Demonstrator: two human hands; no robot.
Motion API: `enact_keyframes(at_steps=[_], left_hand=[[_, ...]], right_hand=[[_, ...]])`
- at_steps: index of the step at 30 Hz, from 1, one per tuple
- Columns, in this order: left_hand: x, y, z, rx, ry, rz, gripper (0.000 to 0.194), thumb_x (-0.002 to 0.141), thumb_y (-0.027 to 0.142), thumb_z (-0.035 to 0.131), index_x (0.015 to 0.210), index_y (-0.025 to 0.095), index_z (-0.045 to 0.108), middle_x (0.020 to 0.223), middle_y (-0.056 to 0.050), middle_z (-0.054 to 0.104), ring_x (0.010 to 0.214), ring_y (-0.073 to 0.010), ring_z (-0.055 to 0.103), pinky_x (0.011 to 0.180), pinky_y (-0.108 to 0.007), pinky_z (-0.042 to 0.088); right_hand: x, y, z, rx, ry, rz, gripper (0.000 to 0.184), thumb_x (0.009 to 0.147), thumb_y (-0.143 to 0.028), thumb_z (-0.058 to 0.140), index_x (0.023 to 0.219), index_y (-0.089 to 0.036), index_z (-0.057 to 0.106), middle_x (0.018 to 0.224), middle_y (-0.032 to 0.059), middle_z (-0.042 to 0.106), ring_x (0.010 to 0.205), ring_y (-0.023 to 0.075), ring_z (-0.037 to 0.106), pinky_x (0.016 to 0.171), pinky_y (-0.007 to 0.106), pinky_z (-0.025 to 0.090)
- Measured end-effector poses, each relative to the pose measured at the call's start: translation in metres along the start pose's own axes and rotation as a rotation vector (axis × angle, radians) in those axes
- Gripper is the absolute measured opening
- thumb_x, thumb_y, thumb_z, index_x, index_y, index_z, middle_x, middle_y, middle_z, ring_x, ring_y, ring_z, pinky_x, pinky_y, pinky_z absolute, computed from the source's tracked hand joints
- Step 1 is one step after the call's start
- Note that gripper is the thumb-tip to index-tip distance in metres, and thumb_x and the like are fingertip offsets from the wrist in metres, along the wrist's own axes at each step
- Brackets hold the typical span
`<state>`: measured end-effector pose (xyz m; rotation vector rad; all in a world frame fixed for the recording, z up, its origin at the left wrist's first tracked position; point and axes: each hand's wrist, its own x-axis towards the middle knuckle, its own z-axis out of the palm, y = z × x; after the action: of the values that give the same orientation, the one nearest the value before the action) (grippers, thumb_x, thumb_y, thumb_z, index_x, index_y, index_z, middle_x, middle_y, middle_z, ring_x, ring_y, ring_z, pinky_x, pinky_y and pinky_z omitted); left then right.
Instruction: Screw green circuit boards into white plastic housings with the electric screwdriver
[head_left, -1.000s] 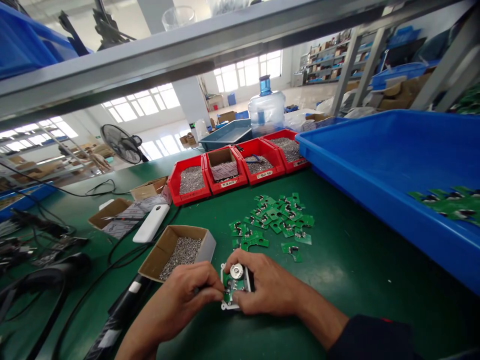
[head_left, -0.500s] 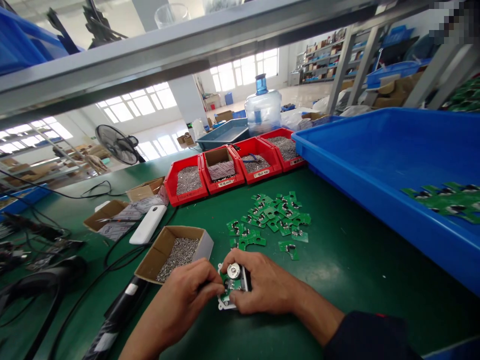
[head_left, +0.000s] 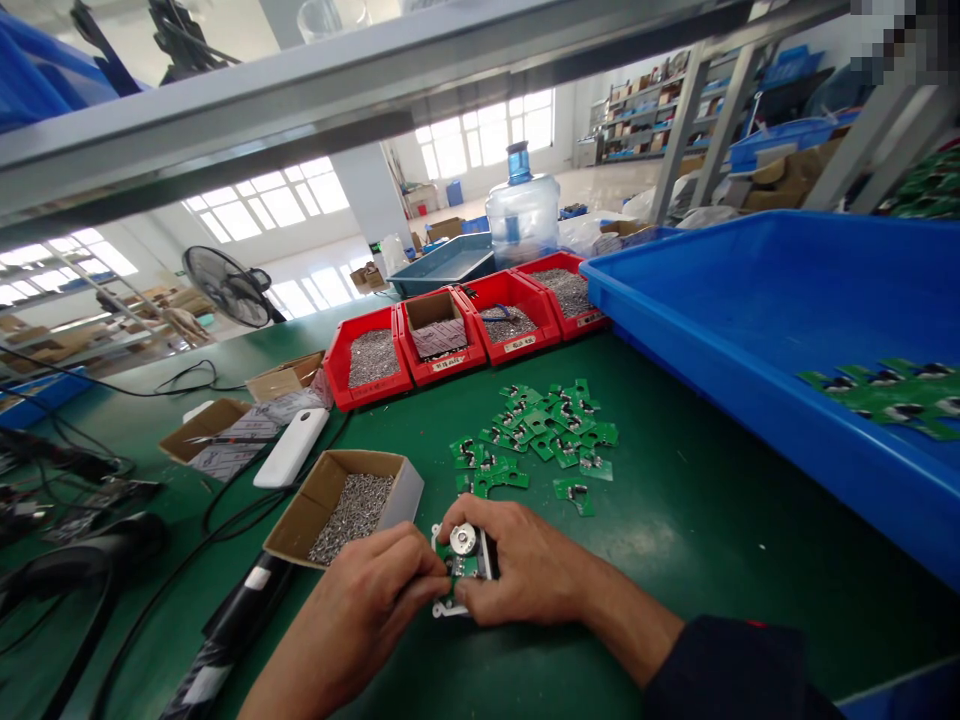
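One white housing (head_left: 450, 609): sits between the two hands near the table's (head_left: 675, 590) close edge, opening upward; whether it touches the surface cannot be told.
Green board inside (head_left: 466, 567): lies within the housing, beside a round silver disc (head_left: 463, 540).
Left hand (head_left: 367, 590): thumb and forefinger are pressed together over the left side of the board; whether they pinch something small is hidden.
Right hand (head_left: 536, 565): clasps the housing, forefinger along the far end, thumb over the near part.
Fingertip change: compared with a second ago, the left fingertips reach a little further in past the housing's left rim; the right grip looks the same.
Meaning for the work: judged from this, the fine handling centres on that left side of the board, and the right hand serves as the steadying clamp.
Shift of view: against the earliest frame, the whole scene sits slightly further left, which reads as head movement; a blue edge (head_left: 911, 695) now shows at the lower right corner.
Loose boards (head_left: 551, 420): lie piled beyond the hands, looking unchanged, with one single board (head_left: 576, 494) just apart, on the near side.
Screw box (head_left: 406, 492): stands open just beyond the left hand, its screws (head_left: 352, 515) undisturbed as far as visible.
Four red bins (head_left: 379, 392): stay in a row behind the pile, next to the large blue tray (head_left: 675, 300).
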<state>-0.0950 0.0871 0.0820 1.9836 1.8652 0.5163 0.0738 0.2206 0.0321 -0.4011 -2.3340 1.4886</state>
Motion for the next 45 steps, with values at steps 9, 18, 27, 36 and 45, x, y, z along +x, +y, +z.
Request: enact_keyframes(at_steps=[9, 18, 27, 36, 45], left_hand=[[-0.005, 0.010, -0.022, -0.060, -0.176, -0.091, 0.024, 0.100, 0.035, 0.053, 0.112, 0.033, 0.074, 0.092, 0.000, 0.068, 0.083, -0.0139, 0.065, 0.077, -0.022, 0.048], [0.020, -0.058, -0.052, 0.197, -0.048, -0.546, 0.027, 0.092, 0.036, 0.054, 0.096, 0.019, 0.075, 0.098, -0.008, 0.075, 0.088, -0.0225, 0.068, 0.076, -0.028, 0.049], [0.034, -0.073, -0.034, 0.156, -0.119, -0.547, 0.019, 0.085, 0.029, 0.059, 0.087, 0.022, 0.076, 0.094, -0.007, 0.075, 0.084, -0.0217, 0.068, 0.071, -0.027, 0.046], [0.019, -0.073, -0.045, -0.021, 0.035, -0.530, 0.026, 0.089, 0.032, 0.053, 0.095, 0.017, 0.073, 0.096, -0.007, 0.076, 0.085, -0.0212, 0.069, 0.074, -0.028, 0.052], [0.014, 0.009, -0.030, -0.389, -0.089, -0.022, 0.011, 0.088, 0.019, 0.064, 0.081, 0.018, 0.072, 0.086, -0.002, 0.070, 0.082, -0.0145, 0.065, 0.078, -0.024, 0.048]], right_hand=[[0.001, 0.000, -0.001, 0.012, -0.005, 0.005, 0.037, 0.065, -0.020, 0.069, 0.101, -0.025, 0.064, 0.077, -0.0047, 0.061, 0.065, 0.0126, 0.054, 0.060, 0.021, 0.041], [0.001, -0.004, -0.005, -0.015, -0.050, 0.053, 0.039, 0.066, -0.019, 0.069, 0.104, -0.025, 0.064, 0.077, -0.0040, 0.060, 0.065, 0.0125, 0.052, 0.061, 0.022, 0.040], [0.001, -0.004, -0.005, -0.017, -0.057, 0.050, 0.039, 0.066, -0.018, 0.069, 0.103, -0.025, 0.063, 0.077, -0.0041, 0.060, 0.063, 0.0117, 0.050, 0.061, 0.022, 0.040], [0.001, -0.006, -0.006, -0.011, -0.057, 0.049, 0.038, 0.065, -0.016, 0.068, 0.102, -0.024, 0.063, 0.077, -0.0048, 0.060, 0.064, 0.0113, 0.051, 0.061, 0.022, 0.039], [0.001, -0.003, -0.004, -0.015, -0.034, 0.030, 0.036, 0.065, -0.019, 0.068, 0.100, -0.024, 0.063, 0.078, -0.0049, 0.061, 0.066, 0.0125, 0.052, 0.061, 0.022, 0.040]])
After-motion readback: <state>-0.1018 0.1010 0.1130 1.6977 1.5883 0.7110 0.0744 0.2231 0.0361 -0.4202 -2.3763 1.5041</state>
